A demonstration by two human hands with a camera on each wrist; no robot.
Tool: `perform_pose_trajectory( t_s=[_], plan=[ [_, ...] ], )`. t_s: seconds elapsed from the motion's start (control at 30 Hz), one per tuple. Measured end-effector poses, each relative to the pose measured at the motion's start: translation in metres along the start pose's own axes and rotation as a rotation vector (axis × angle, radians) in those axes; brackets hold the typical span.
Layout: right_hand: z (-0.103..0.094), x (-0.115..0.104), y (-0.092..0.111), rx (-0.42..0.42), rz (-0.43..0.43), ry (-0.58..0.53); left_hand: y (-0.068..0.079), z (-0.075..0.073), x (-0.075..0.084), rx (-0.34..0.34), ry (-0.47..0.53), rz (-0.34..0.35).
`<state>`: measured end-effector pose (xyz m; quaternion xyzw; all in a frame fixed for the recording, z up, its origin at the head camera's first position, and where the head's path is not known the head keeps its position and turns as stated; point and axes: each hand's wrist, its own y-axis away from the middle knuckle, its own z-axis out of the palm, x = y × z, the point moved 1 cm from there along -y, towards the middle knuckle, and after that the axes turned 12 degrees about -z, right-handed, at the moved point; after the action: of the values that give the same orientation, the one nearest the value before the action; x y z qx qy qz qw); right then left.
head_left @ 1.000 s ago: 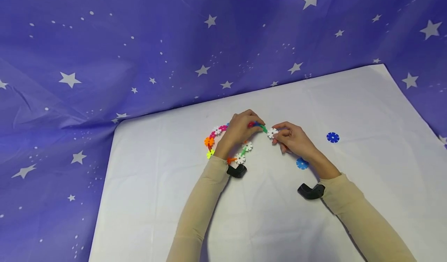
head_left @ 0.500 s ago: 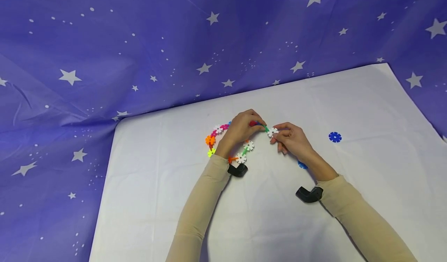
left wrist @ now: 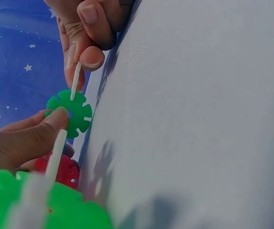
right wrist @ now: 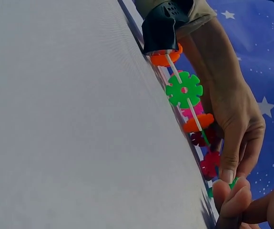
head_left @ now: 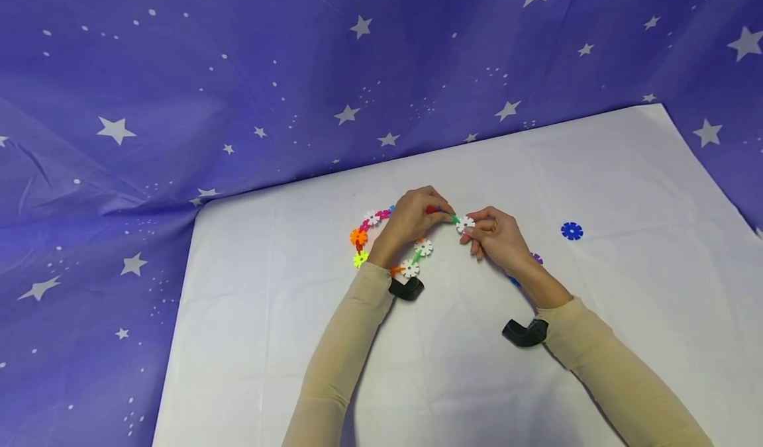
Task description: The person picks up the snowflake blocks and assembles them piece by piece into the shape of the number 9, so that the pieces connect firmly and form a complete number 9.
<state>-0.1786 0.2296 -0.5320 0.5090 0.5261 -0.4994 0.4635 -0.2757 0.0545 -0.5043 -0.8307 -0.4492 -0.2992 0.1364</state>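
My left hand (head_left: 411,216) pinches a green notched disc (left wrist: 82,113) between thumb and fingers. My right hand (head_left: 501,238) holds a white notched disc (head_left: 465,224) by its outer edge. In the left wrist view the white disc appears edge-on, its edge meeting the green disc's notch. Linked to the green piece is a chain of colourful snowflake discs, curving round under my left wrist. It includes an orange disc (head_left: 358,237), a yellow disc (head_left: 360,259) and a white disc (head_left: 410,268). My left hand and wrist hide part of the chain.
A dark blue disc (head_left: 571,231) lies alone on the white-covered table (head_left: 632,189), right of my right hand. Partly hidden by my right wrist are a purple disc (head_left: 538,258) and a blue disc (head_left: 513,280). A starry blue curtain (head_left: 286,69) hangs behind the table.
Both hands keep their hold on the discs at nearly the same spot. My right wrist has shifted slightly left, covering more of the blue disc and uncovering part of the purple one.
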Motion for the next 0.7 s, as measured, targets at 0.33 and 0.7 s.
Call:
perform_pose_trajectory(
  t_s=[0.33, 0.7],
  plan=[
    [-0.001, -0.001, 0.0, 0.012, -0.027, -0.027, -0.002, -0.001, 0.005, -0.004, 0.019, 0.035],
    [-0.096, -0.02, 0.004, -0.111, -0.314, 0.256, 0.0, -0.004, 0.002, -0.078, -0.019, 0.003]
  ],
)
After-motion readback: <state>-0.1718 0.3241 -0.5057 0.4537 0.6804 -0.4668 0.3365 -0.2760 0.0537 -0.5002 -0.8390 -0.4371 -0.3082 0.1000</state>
